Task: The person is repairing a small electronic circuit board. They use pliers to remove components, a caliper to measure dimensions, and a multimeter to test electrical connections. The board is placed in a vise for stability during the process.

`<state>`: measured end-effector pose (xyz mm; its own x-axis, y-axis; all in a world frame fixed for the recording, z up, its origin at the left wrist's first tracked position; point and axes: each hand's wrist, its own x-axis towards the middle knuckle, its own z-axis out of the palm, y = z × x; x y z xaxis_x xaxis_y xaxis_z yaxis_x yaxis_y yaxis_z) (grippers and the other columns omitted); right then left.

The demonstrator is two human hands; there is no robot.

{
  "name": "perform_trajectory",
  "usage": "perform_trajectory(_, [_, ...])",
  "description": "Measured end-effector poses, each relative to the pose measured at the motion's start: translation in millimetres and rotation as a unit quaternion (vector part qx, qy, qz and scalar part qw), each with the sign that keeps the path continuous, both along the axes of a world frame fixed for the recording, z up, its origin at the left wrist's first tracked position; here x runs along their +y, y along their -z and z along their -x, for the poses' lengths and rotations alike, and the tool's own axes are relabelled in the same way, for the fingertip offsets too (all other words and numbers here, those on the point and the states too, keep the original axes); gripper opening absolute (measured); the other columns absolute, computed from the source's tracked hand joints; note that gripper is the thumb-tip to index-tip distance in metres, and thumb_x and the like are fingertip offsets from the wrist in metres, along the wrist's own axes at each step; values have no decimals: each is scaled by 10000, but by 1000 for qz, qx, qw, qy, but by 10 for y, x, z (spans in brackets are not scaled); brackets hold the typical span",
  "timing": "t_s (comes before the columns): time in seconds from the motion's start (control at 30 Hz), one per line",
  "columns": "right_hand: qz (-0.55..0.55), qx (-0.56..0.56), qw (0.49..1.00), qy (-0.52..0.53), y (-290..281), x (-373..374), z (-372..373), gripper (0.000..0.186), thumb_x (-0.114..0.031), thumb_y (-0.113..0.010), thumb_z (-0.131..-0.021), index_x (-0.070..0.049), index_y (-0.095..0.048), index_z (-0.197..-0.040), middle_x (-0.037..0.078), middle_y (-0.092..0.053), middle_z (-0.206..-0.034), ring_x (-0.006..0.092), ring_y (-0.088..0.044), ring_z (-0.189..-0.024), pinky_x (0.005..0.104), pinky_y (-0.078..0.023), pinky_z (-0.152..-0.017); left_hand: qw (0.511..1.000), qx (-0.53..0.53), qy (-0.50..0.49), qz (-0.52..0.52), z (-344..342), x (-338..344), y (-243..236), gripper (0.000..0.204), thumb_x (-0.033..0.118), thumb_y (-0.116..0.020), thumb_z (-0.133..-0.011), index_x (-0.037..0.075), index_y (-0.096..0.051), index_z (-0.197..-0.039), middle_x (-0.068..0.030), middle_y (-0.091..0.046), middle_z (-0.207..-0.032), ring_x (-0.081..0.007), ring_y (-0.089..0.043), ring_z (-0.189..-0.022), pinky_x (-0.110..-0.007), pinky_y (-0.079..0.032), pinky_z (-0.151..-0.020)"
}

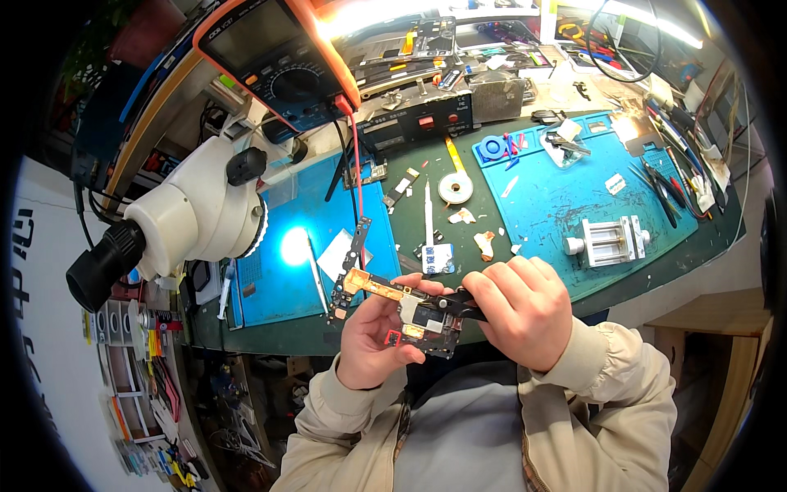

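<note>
My left hand (373, 340) is closed on a phone circuit board (379, 284), a dark angled piece with copper-coloured patches, held over the bench's near edge. My thumb lies along its lower side near a small red-edged part. In my right hand (522, 307) is a pair of black-handled pliers (464, 307); my fingers wrap the handles and hide most of them. Its metal pivot shows over the board's right end, and the jaws rest against or just above the board; I cannot tell which. Below that lies a dark rectangular section of the board.
A white microscope (193, 209) stands at left over a blue mat (287, 197). An orange multimeter (287, 61) is behind it. On the right blue mat (557, 189) sit a metal clamp (608, 241) and several hand tools. A solder reel (455, 188) lies mid-bench.
</note>
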<state>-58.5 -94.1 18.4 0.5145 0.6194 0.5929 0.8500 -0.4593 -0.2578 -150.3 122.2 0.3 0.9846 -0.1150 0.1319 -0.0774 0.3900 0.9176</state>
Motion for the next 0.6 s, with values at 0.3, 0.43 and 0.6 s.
perform_trajectory(0.3, [2,-17,1000,6,-20,33,-25,155,-107,-671,-754,-69,-617,-895,22,-472,-747,177,-529,-676,328,-418,-575,1000,19,-1,1,12,21,-9,901,216,-853,-872,-26,-334,-1568,-206,-531,-1474,-311,-557,-1366,-408,-530,-1081])
perform_trajectory(0.43, [7,-22,1000,10,-13,45,-30,138,-107,-671,-742,-84,-588,-850,24,-451,-734,177,-524,-664,327,-420,-566,1000,21,-3,2,15,21,-5,900,219,-851,-875,-27,-333,-1568,-205,-532,-1476,-301,-560,-1363,-406,-531,-1080])
perform_trajectory(0.6, [13,-21,1000,11,-1,51,-34,140,-110,-671,-728,-91,-574,-827,26,-459,-733,180,-533,-656,331,-432,-559,999,35,-8,5,15,19,-6,914,229,-855,-872,-25,-327,-1573,-203,-532,-1480,-291,-575,-1345,-403,-527,-1080])
